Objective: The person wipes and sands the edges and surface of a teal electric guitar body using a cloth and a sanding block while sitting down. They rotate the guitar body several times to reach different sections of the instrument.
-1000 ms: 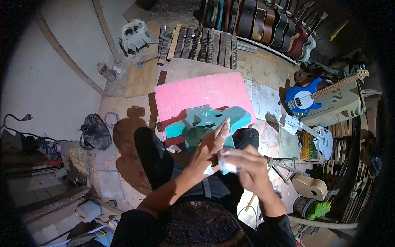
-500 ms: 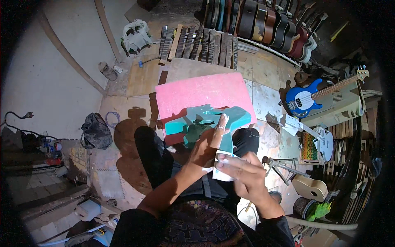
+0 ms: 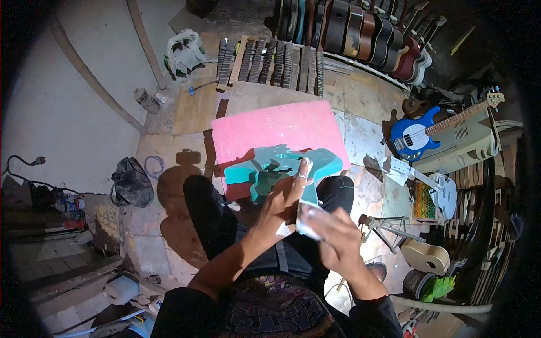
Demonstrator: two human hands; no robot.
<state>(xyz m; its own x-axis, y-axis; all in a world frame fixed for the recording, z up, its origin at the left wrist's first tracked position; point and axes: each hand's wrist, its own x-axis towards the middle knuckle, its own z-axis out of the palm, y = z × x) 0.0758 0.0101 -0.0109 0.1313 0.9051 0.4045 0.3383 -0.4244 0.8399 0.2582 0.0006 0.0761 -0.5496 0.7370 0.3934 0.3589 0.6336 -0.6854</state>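
A glossy teal guitar body (image 3: pixel 326 160) lies over my lap, its far part against a pink foam slab (image 3: pixel 276 121). My left hand (image 3: pixel 280 201) is closed around its near part, thumb stretched along the top face; white residue marks the thumb and the base of the hand. My right hand (image 3: pixel 338 234) pinches a small white folded sheet (image 3: pixel 307 209) against the near end of the body, beside my left hand. Motion smears the right fingers and the sheet, and I cannot tell whether it is paper or cloth.
Beyond the foam lie several fretted guitar necks (image 3: pixel 270 62) in a row. Guitar bodies (image 3: pixel 360 34) stand racked behind. At right are a blue bass guitar (image 3: pixel 416 134), a metal stand (image 3: pixel 386 228) and a small acoustic guitar (image 3: pixel 425 257). A black plastic bag (image 3: pixel 131 183) sits at left.
My right hand and the white sheet have shifted slightly and are now blurred, with the sheet tilted differently. The left hand keeps its hold, and the guitar body stays nearly in place.
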